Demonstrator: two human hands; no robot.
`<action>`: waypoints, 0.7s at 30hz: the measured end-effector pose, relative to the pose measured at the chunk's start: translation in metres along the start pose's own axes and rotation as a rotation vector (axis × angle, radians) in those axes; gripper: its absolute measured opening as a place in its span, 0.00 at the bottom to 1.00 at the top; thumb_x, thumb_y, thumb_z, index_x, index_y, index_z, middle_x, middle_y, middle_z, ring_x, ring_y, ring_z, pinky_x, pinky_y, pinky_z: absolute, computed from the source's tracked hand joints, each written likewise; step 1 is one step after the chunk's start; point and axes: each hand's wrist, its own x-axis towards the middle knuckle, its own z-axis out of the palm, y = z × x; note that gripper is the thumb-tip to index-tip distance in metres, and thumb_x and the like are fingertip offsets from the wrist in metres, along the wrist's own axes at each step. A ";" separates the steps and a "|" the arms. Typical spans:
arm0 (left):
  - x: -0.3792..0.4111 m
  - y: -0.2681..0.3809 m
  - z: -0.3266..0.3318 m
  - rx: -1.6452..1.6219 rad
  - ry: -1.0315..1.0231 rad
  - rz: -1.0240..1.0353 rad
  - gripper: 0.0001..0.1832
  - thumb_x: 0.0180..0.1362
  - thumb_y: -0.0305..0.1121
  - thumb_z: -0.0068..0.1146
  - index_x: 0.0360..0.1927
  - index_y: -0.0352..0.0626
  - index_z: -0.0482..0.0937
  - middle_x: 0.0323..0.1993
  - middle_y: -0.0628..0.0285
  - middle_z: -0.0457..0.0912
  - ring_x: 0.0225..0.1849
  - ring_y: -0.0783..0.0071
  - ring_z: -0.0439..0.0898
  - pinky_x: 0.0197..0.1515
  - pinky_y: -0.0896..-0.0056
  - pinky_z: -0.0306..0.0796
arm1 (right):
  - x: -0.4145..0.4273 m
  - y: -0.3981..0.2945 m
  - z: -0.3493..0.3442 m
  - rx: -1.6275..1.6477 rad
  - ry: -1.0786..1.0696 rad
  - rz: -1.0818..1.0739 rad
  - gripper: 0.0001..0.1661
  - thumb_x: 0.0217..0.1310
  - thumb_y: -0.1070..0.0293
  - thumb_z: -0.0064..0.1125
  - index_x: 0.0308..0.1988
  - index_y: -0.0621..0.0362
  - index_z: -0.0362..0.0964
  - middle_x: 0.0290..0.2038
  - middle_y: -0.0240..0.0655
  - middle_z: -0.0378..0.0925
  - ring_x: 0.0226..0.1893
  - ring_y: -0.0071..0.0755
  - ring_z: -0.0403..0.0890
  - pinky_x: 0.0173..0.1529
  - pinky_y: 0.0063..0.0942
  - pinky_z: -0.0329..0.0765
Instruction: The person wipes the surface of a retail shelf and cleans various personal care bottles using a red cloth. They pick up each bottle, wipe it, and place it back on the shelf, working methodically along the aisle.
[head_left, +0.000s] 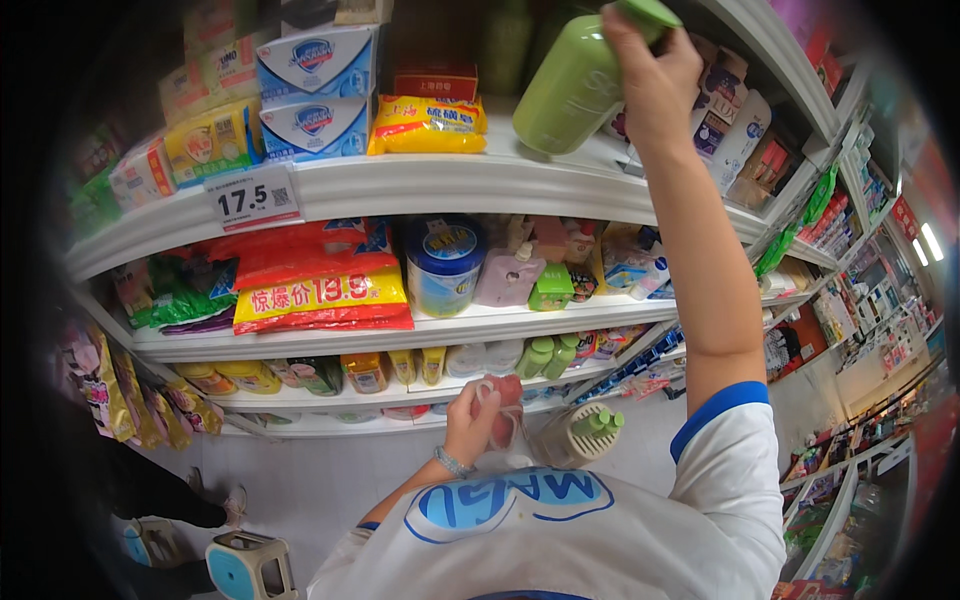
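Note:
My right hand (664, 86) grips a large green pump bottle (566, 90) near its green top. The bottle is tilted over the upper white shelf (420, 176); whether its base touches the board I cannot tell. Lower down and close to my body, my left hand (471, 424) holds a crumpled reddish-pink cloth (504, 412) with pale strings or edging. Left of the bottle lies a yellow soap packet (431, 126), with a red box (436, 81) behind it. Boxes of Safeguard soap (315, 127) are stacked farther left. Lux bottles (720, 105) stand beyond my right wrist.
A plastic stool (589, 450) with green bottles (598, 424) on its slatted top stands below the shelves. Lower shelves hold red bags (315, 259) and a blue-lidded tub (444, 266). Another person's leg (161, 480) and blue-topped stools (251, 566) are at lower left.

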 end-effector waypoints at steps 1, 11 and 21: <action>0.000 -0.001 -0.001 0.000 0.009 -0.008 0.13 0.54 0.34 0.53 0.38 0.35 0.74 0.26 0.57 0.78 0.29 0.77 0.75 0.34 0.74 0.69 | 0.006 0.014 0.004 -0.025 -0.035 -0.017 0.19 0.57 0.60 0.55 0.43 0.64 0.70 0.35 0.36 0.75 0.35 0.30 0.75 0.42 0.27 0.71; 0.009 -0.013 -0.020 -0.124 0.044 -0.096 0.12 0.61 0.36 0.47 0.40 0.36 0.73 0.33 0.65 0.77 0.35 0.81 0.72 0.40 0.78 0.67 | 0.049 0.074 0.025 0.069 0.165 0.276 0.26 0.47 0.60 0.65 0.42 0.67 0.70 0.35 0.37 0.76 0.34 0.27 0.75 0.39 0.26 0.72; 0.022 -0.020 -0.027 -0.167 0.076 -0.119 0.15 0.58 0.36 0.51 0.42 0.35 0.74 0.35 0.61 0.79 0.37 0.78 0.74 0.41 0.75 0.68 | 0.048 0.102 0.043 -0.006 0.021 0.242 0.27 0.45 0.60 0.66 0.44 0.65 0.71 0.38 0.39 0.77 0.36 0.30 0.77 0.41 0.27 0.73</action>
